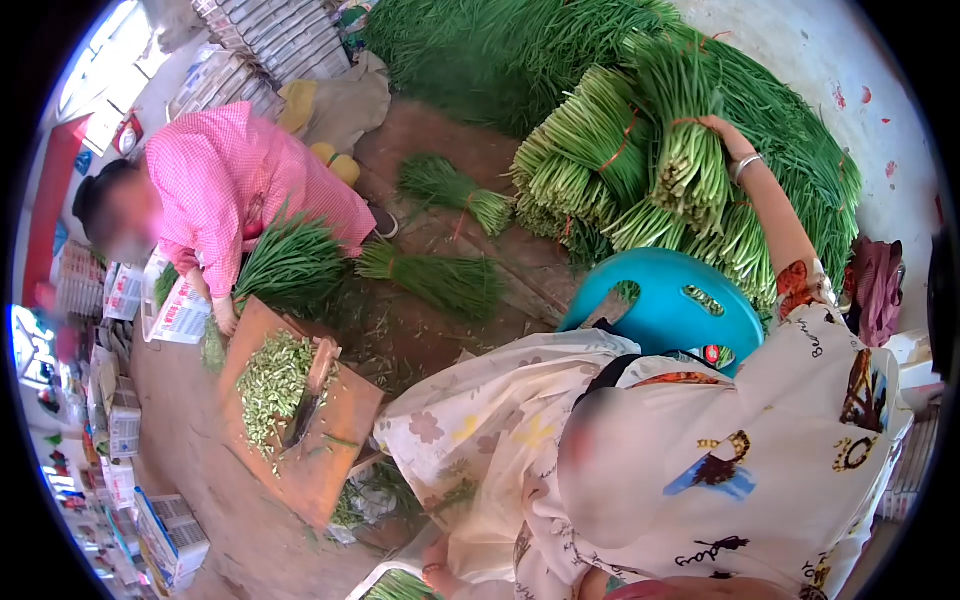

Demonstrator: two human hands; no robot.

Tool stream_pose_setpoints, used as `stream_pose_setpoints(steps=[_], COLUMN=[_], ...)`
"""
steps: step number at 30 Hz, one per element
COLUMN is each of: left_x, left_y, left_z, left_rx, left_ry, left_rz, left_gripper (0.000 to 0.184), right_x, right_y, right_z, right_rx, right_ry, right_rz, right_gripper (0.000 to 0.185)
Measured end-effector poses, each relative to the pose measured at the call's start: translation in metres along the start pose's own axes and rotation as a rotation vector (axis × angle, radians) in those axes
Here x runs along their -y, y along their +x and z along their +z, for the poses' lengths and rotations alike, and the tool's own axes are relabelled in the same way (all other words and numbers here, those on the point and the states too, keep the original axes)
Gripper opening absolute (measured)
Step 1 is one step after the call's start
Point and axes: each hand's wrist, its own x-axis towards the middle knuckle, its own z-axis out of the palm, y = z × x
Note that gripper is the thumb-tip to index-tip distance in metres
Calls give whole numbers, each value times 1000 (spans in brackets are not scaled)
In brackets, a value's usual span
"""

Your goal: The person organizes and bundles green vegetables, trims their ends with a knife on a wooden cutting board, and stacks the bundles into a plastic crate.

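At the upper right, my right hand (718, 130) grips a bundle of garlic chives (690, 165) near its orange band. The bundle's pale cut ends point down, over a large pile of other chive bundles (585, 135). My left hand (437, 553) is low in the view beside a white crate (375, 578) with greens in it; its fingers are mostly hidden. In front of my knees lies a wooden board (350, 405) with a heap of chopped stem ends (275, 385) and a wood-handled cleaver (312, 395).
A co-worker in a pink checked smock (225, 175) bends over a white box (180, 310), near loose chives (295, 260). Two bundles lie on the floor, one banded bundle (455, 192) nearer the pile. Beside me stands a turquoise plastic chair (665, 275). Stacked crates (280, 45) line the back.
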Motion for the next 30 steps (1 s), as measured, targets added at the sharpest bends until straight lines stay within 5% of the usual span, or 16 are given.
stream_pose_setpoints(steps=[1,3,5,7,9,10,12,15,16,17,19,24,26,28,30], left_x=[2,1,-52,-114,-193,-215,-262,-292,-290,-288,-274,-217,-191,-172,-169], left_y=[5,5,-15,-29,-65,-75,-104,-117,-123,-128,-147,-151,-136,-128,-118], left_z=[2,5,-21,-59,-104,-116,-140,-148,-150,-151,-148,-151,-152,-153,-148], left_rx=[-7,-350,-573,-501,-414,-318,-242,-386,-405,-431,-659,-866,-1035,-1045,-1009], left_ry=[-2,-43,-807,-1182,-1216,-1230,-1188,-1344,-1584,-1808,-1977,-2278,-2342,-2397,-2472], left_rz=[-11,-29,137,291,499,676,945,1184,1248,1329,1192,1132,1064,1029,1000], left_gripper=[46,33,42,44,50,53,69,69,65,62,61,65,64,60,57], right_x=[0,-3,-4,-2,-6,-3,-27,-60,-82,-90,-121,-174,-186,-194,-214], right_y=[3,4,-21,-44,-83,-83,-129,-204,-226,-254,-289,-266,-232,-201,-174], right_z=[8,40,99,157,223,246,309,379,402,408,426,463,481,496,478], right_rx=[43,130,176,423,689,869,1050,1526,1703,1770,1757,1748,1739,1570,1191], right_ry=[-14,-30,-117,-216,-366,-552,-709,-776,-580,-726,-978,-301,-629,-1296,-1102], right_rz=[-43,-69,-244,-278,-434,-327,-822,-955,-1214,-1191,-1369,-1648,-1348,-1027,-1470], right_gripper=[36,45,69,76,80,83,89,99,94,87,85,51,42,40,27])
